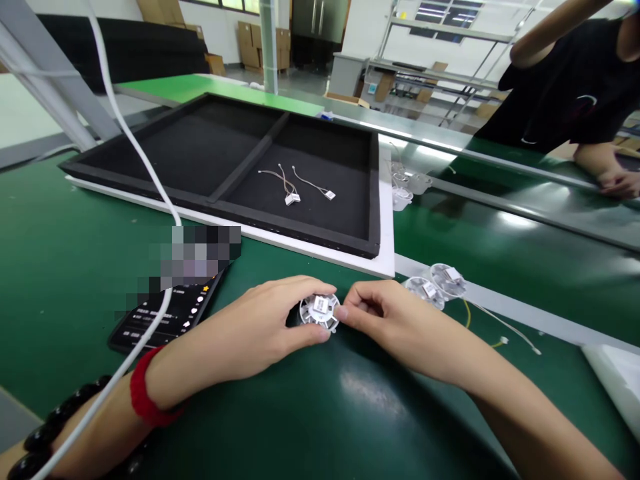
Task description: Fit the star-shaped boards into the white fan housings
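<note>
In the middle of the green table, my left hand (pixel 270 320) grips a round clear plastic housing (pixel 309 315) between thumb and fingers. A small white labelled module (pixel 321 305) sits on top of the housing. Thumb and index finger of my right hand (pixel 373 308) are pinched together at the housing's right edge; whatever is between them is hidden. Just beyond my right wrist lie two similar round housings, a nearer one (pixel 425 292) and a farther one (pixel 449 280), each carrying a white module, with thin wires (pixel 505 327) trailing to the right.
A black divided foam tray (pixel 175 147) on a white board holds several wired modules (pixel 293 199). More clear housings (pixel 401 197) stand past its right edge. A phone (pixel 170 313) lies at left under a white cable (pixel 135 143). Across the table is another person (pixel 565 93) in black.
</note>
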Demonstrator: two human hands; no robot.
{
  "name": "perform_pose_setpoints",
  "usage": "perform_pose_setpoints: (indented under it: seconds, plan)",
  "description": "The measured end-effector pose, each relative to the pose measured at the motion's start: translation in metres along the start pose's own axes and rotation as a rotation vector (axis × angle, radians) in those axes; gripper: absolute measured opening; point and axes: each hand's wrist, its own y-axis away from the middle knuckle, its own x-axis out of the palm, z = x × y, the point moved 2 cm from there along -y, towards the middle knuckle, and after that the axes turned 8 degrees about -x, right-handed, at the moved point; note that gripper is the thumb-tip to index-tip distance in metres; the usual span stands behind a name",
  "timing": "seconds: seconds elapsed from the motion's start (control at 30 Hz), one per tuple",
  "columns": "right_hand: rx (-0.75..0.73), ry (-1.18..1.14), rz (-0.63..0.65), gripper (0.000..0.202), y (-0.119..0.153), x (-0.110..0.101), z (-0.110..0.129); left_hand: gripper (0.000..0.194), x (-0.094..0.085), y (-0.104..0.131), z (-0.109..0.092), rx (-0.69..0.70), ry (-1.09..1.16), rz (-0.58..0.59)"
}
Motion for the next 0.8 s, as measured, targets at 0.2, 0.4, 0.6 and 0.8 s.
perform_pose_setpoints:
  seconds: [0.2, 0.4, 0.6, 0.8]
  plan:
    - [-0.153, 0.183, -0.095, 0.027, 0.005, 0.000, -0.003, 0.044, -0.001, 0.001, 0.000, 0.016, -0.005, 0.009]
    - [-0.175, 0.273, -0.091, 0.024, 0.008, 0.003, -0.004, 0.044, -0.004, 0.000, -0.002, -0.024, -0.037, 0.037]
    - [-0.309, 0.425, -0.111, 0.026, 0.010, 0.002, 0.003, 0.045, -0.004, -0.001, -0.002, -0.040, -0.056, 0.043]
    - [-0.416, 0.644, -0.077, 0.027, 0.014, 0.002, 0.005, 0.048, -0.005, -0.001, 0.001, -0.063, -0.053, 0.048]
